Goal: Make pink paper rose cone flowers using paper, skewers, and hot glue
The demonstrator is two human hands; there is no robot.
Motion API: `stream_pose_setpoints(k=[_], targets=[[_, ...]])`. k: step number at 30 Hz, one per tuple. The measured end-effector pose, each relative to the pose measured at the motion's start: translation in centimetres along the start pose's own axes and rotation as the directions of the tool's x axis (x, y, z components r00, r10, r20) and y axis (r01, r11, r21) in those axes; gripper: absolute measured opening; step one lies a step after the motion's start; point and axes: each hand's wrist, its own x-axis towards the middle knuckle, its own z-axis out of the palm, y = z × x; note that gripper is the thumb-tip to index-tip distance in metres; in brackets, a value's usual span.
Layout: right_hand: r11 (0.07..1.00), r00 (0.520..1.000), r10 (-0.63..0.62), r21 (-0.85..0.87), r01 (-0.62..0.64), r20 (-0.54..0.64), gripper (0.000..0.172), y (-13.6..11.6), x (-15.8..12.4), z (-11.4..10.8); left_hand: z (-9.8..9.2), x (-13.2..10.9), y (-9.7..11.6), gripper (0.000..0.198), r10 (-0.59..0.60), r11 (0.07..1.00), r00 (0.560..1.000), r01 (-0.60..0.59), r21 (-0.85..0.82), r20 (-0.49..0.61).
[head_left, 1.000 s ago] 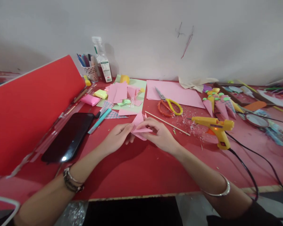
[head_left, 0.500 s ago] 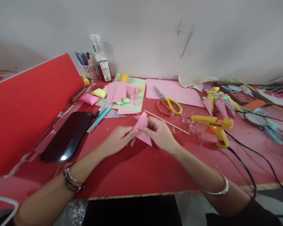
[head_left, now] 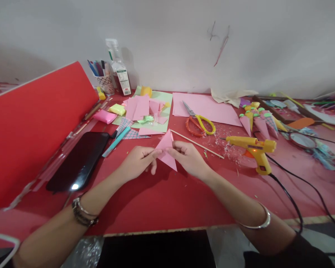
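Note:
Between my two hands is a pink piece of paper [head_left: 167, 160], folded or rolled to a point at the top, with a corner hanging down. My left hand [head_left: 141, 162] pinches its left side between thumb and fingers. On the other side my right hand [head_left: 188, 158] grips the paper's edge, fingers curled behind it. A thin wooden stick [head_left: 197, 144] lies just beyond the right hand. Scissors [head_left: 198, 121] with one red and one yellow handle rest behind the stick, and a yellow glue gun [head_left: 252, 147] lies to the right.
Left are a black phone [head_left: 79, 160], a turquoise cutter [head_left: 116, 141] and a red board [head_left: 39, 130]. Behind lie pink paper scraps [head_left: 142, 108] and pink sheets [head_left: 212, 111]. Several small paper cones [head_left: 261, 124] sit at the right. The glue gun's black cable [head_left: 292, 201] crosses the table edge.
The pink paper has turned in my fingers, so a broader flat face now shows and its tip stands slightly higher. My left hand has shifted a little leftward.

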Motion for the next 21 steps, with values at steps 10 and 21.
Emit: stream_pose_setpoints(k=[10, 21], targets=[[0.981, 0.996, -0.059, -0.180, 0.072, 0.073, 0.031, -0.13, -0.39, 0.26, 0.17, -0.07, -0.28, 0.043, -0.004, 0.999, 1.000, 0.004, -0.043, -0.012], [0.896, 0.912, -0.398, -0.173, 0.409, 0.099, 0.020, -0.23, -0.17, -0.70, -0.04, -0.06, -0.54, 0.036, -0.008, 0.952, 0.998, 0.027, -0.304, 0.063]])
